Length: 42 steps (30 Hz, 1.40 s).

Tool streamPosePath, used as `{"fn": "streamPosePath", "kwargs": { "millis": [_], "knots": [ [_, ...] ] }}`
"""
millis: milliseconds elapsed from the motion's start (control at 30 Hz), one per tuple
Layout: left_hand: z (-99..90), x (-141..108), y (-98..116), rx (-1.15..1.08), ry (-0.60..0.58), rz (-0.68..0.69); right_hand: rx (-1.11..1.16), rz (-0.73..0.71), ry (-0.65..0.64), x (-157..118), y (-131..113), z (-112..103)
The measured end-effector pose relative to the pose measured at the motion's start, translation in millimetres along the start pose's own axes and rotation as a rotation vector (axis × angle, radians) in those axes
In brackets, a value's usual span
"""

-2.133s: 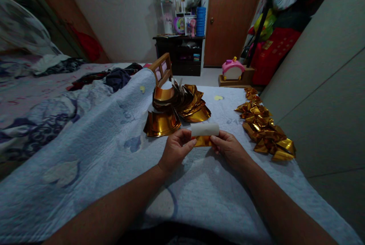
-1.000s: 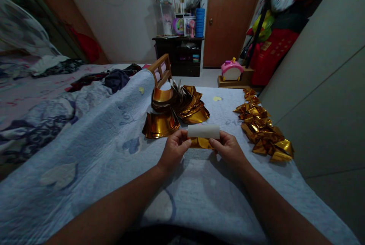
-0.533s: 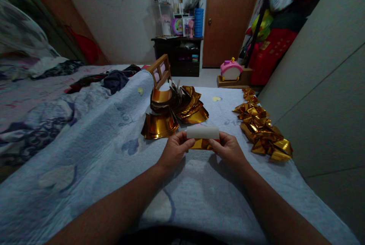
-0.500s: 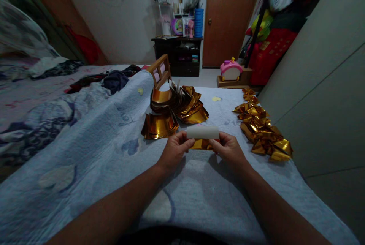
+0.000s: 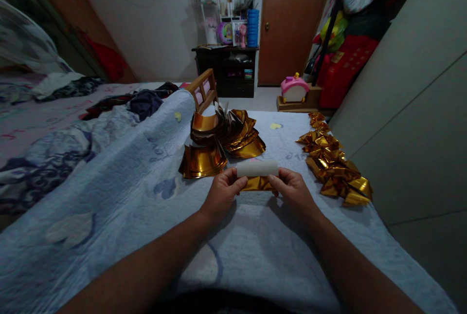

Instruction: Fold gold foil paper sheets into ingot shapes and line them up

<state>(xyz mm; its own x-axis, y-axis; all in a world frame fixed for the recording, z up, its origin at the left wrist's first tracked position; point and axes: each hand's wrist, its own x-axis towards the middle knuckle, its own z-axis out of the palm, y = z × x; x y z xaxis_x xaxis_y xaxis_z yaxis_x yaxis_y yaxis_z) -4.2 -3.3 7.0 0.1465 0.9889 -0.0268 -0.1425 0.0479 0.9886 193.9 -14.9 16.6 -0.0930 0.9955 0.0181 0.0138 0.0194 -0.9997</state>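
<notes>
Sheet of gold foil with white backing (image 5: 257, 168): spanning the gap between both hands, over the pale blue quilted cover with heart shapes (image 5: 251, 265); its white strip is curling along the far edge, its gold strip facing the person.
Left hand (image 5: 221, 193): pinching the left end, thumb and fingers closing on it.
Right hand (image 5: 296, 192): pinching the right end likewise; its underneath fingers are partly hiding.
Change: two seconds ago the left thumb was lying farther across the gold; now it is resting nearer the end, and the white strip is showing wider; the fold is seemingly being evened, not finished.
Piles: fanned stacks of curved gold foil sheets (image 5: 204, 160) and a row of crumpled, folded gold foil pieces (image 5: 359, 190) are staying put.
</notes>
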Motion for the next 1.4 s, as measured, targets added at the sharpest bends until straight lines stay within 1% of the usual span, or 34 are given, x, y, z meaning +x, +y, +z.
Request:
{"fn": "streamPosePath", "kwargs": {
  "millis": [133,233,400,533,600,700,867,967,1033,1133,1200,1267,1333,1400],
  "knots": [
    [1.9,0.2,0.0,-0.024,-0.032,-0.002,0.005,0.001,-0.01,1.7,1.9,-0.7],
    [2.8,1.0,-0.1,-0.009,-0.064,0.007,-0.086,0.005,0.001,3.5,5.1,-2.5],
    [0.1,3.5,-6.9,0.212,-0.057,0.067,-0.239,-0.012,0.0,5.7,8.1,-4.8],
    [-1.8,5.6,-12.3,0.295,-0.03,0.089,-0.416,-0.018,0.034,6.2,10.6,-5.3],
    [-1.1,5.5,-11.2,0.358,0.005,0.077,-0.5,-0.013,0.04,6.4,12.4,-5.3],
    [1.5,3.6,-6.2,0.512,0.049,0.079,-0.618,-0.007,0.052,7.2,14.8,-4.4],
    [4.1,1.3,-3.0,0.69,0.001,0.086,-0.834,0.002,0.107,10.1,15.4,-0.7],
    [3.1,1.9,-4.8,0.772,-0.057,0.106,-0.891,0.01,0.115,11.2,14.8,0.6],
    [2.2,2.6,-5.9,0.745,-0.089,0.128,-0.867,0.004,0.109,11.0,15.2,-0.2],
    [1.6,3.4,-6.6,0.629,-0.094,0.164,-0.744,-0.003,0.119,10.4,18.0,-3.3],
    [1.6,3.6,-6.5,0.542,-0.091,0.174,-0.599,-0.003,0.137,10.4,20.6,-5.1],
    [1.8,3.5,-6.4,0.441,-0.095,0.16,-0.406,-0.013,0.135,10.6,22.2,-5.7],
    [2.2,3.1,-6.4,0.338,-0.1,0.121,-0.225,-0.035,0.106,10.4,21.6,-5.0],
    [2.4,2.6,-6.5,0.237,-0.103,0.071,-0.115,-0.065,0.074,9.6,19.3,-3.9]
  ]
}}
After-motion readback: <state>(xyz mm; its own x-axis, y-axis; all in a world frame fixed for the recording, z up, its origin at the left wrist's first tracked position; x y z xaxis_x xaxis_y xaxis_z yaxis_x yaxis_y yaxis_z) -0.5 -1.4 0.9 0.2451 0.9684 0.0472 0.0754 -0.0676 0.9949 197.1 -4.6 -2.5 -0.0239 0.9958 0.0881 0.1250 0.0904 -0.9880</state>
